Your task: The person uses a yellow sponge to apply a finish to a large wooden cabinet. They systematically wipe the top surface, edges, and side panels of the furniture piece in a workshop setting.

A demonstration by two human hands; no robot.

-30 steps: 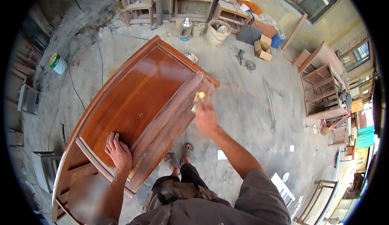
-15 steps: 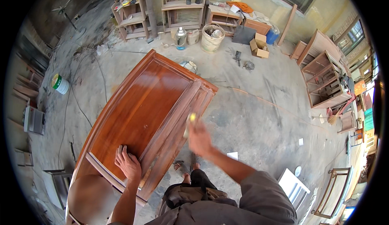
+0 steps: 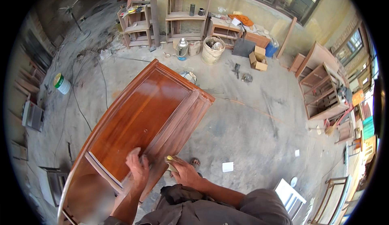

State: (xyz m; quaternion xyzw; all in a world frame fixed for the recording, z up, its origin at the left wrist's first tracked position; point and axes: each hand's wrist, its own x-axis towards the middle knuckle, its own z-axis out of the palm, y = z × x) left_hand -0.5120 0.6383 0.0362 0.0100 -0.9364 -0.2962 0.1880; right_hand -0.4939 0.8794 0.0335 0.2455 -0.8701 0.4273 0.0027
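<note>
A large wooden piece of furniture [image 3: 133,119] lies slantwise before me, its inset panel glossy red-brown and its right-hand rails duller and paler. Over the near end of that panel is my left hand [image 3: 138,168], empty, fingers apart and slightly blurred; whether it touches the wood I cannot tell. Beside the near right edge, my right hand [image 3: 187,174] is closed around a small pale pad with a yellow end [image 3: 170,159]. The pad's exact kind is unclear, and the fingers cover part of it.
A blurred round brown patch [image 3: 91,198] covers the near left corner. Cables [image 3: 81,109] run along the floor at left, near a white-and-green bucket [image 3: 62,84]. At the back stand a dirty bucket [image 3: 213,51], a cardboard box [image 3: 258,59] and shelves [image 3: 186,16]. Unfinished cabinets [image 3: 324,91] stand at right.
My right hand has come back toward me along the right edge, still holding the pad. My left hand has shifted a little right, its fingers lifting from the panel.
</note>
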